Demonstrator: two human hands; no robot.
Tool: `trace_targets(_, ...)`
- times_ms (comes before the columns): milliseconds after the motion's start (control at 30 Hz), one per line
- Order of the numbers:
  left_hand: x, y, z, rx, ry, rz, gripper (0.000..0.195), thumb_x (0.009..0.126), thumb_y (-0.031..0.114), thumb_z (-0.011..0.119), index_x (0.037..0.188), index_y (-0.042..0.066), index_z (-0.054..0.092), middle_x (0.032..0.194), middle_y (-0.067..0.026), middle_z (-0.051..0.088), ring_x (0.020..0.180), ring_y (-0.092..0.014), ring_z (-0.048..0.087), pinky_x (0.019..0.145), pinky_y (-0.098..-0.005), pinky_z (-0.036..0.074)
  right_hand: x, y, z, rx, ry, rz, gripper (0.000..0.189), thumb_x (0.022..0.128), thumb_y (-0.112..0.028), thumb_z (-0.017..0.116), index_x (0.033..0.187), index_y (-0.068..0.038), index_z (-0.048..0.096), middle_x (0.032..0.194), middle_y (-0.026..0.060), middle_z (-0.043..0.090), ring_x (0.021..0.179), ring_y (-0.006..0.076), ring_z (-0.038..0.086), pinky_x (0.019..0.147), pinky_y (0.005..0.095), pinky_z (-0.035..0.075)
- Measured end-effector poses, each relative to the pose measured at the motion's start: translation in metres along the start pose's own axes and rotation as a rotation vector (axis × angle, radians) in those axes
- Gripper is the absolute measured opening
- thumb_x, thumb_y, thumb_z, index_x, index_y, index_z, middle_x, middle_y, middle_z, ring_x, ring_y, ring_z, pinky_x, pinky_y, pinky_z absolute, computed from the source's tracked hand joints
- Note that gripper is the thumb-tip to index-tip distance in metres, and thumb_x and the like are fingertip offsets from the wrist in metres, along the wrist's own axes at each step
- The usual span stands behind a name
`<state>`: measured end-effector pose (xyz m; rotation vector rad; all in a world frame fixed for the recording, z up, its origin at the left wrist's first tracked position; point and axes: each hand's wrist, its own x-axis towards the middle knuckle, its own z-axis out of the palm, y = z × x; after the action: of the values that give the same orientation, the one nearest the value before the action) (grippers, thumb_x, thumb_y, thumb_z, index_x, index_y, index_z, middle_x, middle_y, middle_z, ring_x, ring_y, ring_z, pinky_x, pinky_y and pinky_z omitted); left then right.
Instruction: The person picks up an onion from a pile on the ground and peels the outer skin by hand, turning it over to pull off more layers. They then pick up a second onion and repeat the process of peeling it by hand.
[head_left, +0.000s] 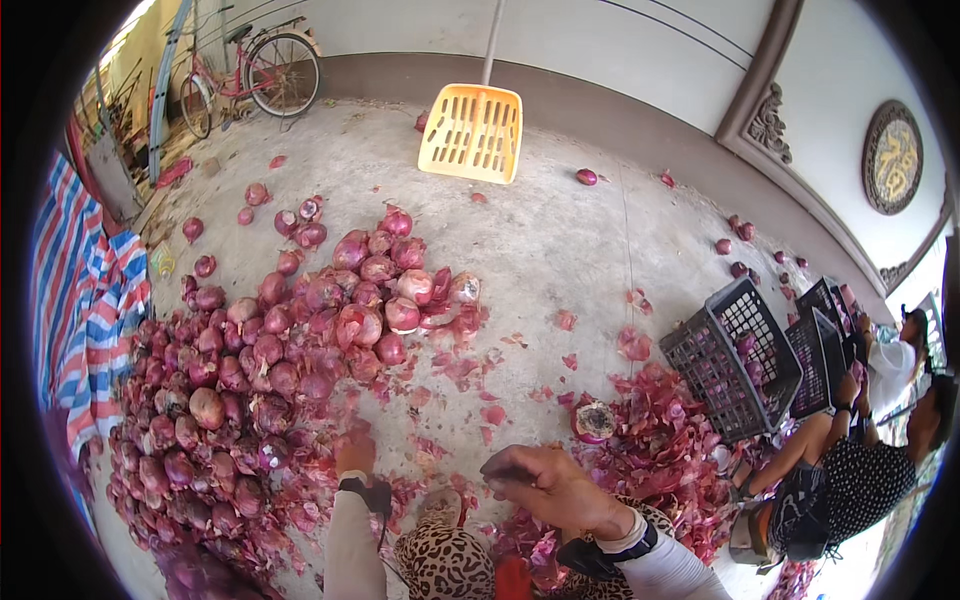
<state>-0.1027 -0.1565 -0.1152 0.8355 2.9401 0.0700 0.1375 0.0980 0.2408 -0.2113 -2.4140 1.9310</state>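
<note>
A large heap of red onions (206, 409) spreads over the concrete floor to my left. My left hand (355, 448) is blurred at the heap's right edge, near loose skins; whether it grips an onion cannot be made out. To the right, my right hand (551, 484) hangs above the floor, thumb and fingers apart, with no onion visible in it. Just beyond it sits an onion with a blackened end (593, 420). Beside that hand lies a thick pile of dry red onion skins (664, 442).
A tilted black plastic crate (701, 375) holds some onions at right. Two people (862, 487) work beside further crates (814, 360). A yellow slotted shovel (472, 135) leans at the wall. Striped tarpaulin (82, 300) borders the heap; a bicycle (251, 75) stands behind.
</note>
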Motion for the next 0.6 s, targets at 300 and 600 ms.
trace_targets(300,-0.062,0.02,0.02,-1.244,-0.332,0.059,0.024,0.083,0.022,0.058,0.091,0.001,0.068,0.094,-0.0206,0.066,0.081,-0.034,0.067,0.071,-0.0383,0.053,-0.001,0.004,-0.004,-0.048,-0.01,-0.098,0.017,0.089,-0.01,0.062,0.103,-0.001,0.06,0.088,0.0115,0.068,0.078,0.0154,0.065,0.069,0.0296,0.05)
trace_targets(600,-0.095,-0.007,-0.037,-0.319,-0.33,0.334,0.018,0.078,0.019,0.058,0.089,0.01,0.069,0.088,-0.0129,0.067,0.081,-0.03,0.065,0.069,-0.0416,0.051,0.001,0.017,0.001,-0.047,0.031,-0.119,0.022,0.082,-0.009,0.062,0.102,0.001,0.06,0.087,0.0174,0.067,0.08,0.0263,0.067,0.072,0.0336,0.052)
